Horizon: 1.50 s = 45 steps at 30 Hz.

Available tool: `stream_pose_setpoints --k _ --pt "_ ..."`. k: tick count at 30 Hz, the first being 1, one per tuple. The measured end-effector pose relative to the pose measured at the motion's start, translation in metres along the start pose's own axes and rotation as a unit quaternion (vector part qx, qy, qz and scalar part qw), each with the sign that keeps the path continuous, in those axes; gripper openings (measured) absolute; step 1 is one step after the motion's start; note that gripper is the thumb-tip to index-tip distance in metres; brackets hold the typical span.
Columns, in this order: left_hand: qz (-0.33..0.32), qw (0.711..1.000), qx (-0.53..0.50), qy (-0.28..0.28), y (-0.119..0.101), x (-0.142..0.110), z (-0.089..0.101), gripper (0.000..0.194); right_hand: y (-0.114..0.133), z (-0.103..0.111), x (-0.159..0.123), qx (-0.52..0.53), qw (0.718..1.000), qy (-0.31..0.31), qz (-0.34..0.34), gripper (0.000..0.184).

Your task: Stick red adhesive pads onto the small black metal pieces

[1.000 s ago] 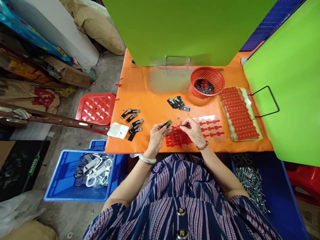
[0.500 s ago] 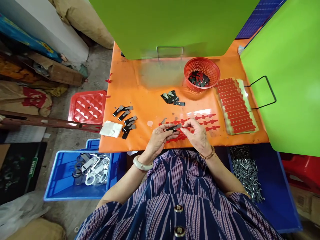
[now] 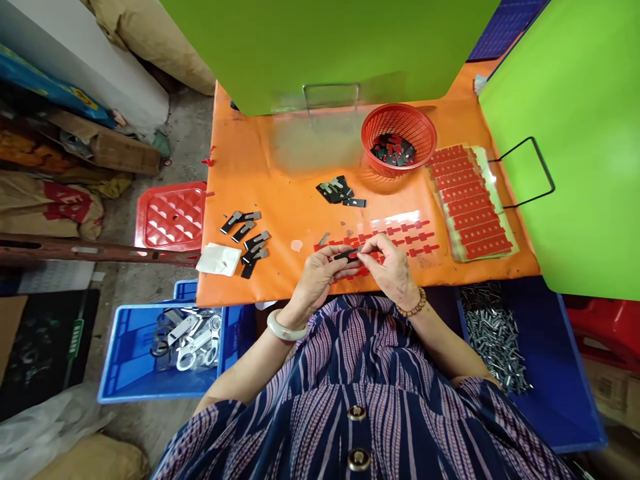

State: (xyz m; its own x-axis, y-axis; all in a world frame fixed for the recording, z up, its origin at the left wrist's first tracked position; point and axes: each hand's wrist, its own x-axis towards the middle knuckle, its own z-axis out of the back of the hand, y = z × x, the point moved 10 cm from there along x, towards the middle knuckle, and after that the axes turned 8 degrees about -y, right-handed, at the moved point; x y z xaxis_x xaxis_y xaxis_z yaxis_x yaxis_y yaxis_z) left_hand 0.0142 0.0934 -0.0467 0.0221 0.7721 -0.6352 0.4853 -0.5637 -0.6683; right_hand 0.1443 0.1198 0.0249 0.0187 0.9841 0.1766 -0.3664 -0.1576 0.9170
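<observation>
The table [image 3: 280, 207] lay before the person, its far side partly cut off from sight by green panels [image 3: 330, 47]. Right of the basket [image 3: 424, 127], red die-cut sheets [image 3: 473, 207] sat stacked in overlapping rows, perhaps to keep them within reach. The basket gathered black and red pieces [image 3: 393, 150], heaped so that the lower ones were hidden. On the person's side of the basket, a sheet of red cutouts [image 3: 423, 237] lay flat, probably for easy picking; the hands covered part of it.

The left hand [image 3: 317, 273] pinched a black piece [image 3: 345, 256] between thumb and fingers, nearer the body than the basket, apparently leaving one end free for the other hand. The right hand [image 3: 393, 270] had thumb and forefinger pressed together at that end; a trace of red showed there, but whether they gripped it was too small to tell. Similar tabbed pieces [image 3: 256, 240] lay spread well left of the basket, likely easy to lift singly.
</observation>
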Motion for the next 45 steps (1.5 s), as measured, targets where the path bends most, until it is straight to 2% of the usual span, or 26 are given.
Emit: stream_pose_setpoints --k 6,37,45 --pt "0.006 1.0 0.008 0.007 -0.002 -0.003 -0.002 0.023 -0.001 -0.001 0.0 0.002 1.0 -0.001 0.007 0.011" --pt "0.012 1.0 0.009 -0.011 -0.004 -0.003 0.001 0.023 0.003 -0.008 -0.001 -0.022 0.999 -0.003 0.039 0.015" --pt "-0.018 0.999 0.019 -0.028 -0.002 0.003 0.007 0.029 0.005 -0.01 -0.001 -0.027 0.999 -0.002 0.047 0.014"
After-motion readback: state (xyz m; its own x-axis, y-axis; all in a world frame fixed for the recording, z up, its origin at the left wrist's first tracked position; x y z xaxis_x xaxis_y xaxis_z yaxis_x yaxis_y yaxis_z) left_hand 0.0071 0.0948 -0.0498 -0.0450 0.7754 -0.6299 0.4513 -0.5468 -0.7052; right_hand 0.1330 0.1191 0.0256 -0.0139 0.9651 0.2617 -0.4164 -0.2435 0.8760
